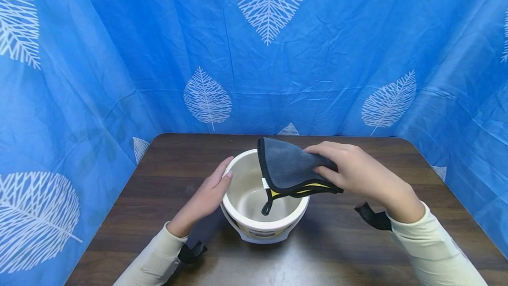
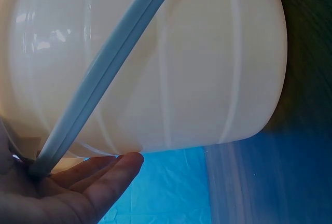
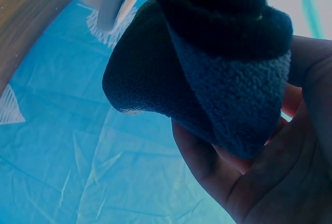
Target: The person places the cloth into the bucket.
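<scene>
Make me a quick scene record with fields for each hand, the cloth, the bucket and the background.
Left hand: touches the round cream bucket, thumb at its rim
Right hand: grips the folded grey cloth with black edging and yellow underside
Cloth position: above the bucket's opening, extending past its right rim
Bucket: upright on the dark brown wooden table, blue-grey handle lowered
Background: blue fabric curtain with white leaf prints

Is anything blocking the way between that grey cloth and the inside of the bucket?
Nothing visible does. The right hand holds the grey cloth partly over the uncovered mouth of the bucket. The handle hangs down outside, and the left hand is at the bucket's left side, apart from the cloth.
</scene>
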Tool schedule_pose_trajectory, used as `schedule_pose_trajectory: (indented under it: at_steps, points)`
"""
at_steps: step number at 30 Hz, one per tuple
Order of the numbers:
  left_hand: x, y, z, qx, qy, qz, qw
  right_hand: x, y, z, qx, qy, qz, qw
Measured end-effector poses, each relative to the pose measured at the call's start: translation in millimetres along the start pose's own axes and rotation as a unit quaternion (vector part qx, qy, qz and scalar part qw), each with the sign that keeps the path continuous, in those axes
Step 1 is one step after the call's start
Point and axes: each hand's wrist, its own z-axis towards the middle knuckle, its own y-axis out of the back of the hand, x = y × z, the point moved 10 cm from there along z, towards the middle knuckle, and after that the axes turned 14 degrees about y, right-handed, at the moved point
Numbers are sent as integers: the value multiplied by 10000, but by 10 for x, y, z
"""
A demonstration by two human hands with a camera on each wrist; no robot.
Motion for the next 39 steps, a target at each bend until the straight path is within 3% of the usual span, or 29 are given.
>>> schedule_pose_trajectory:
  at_steps: [12,27,39]
  points:
    - [14,-20,-4,23,95,-60,9999,79,-46,76,-8,114,0,9999]
    - [30,-20,11,25,-9,-17,10000,86,-167,137,299,-113,51,9995]
    - [32,-33,-2,10,-73,-53,10000,138,-209,192,368,22,25,9993]
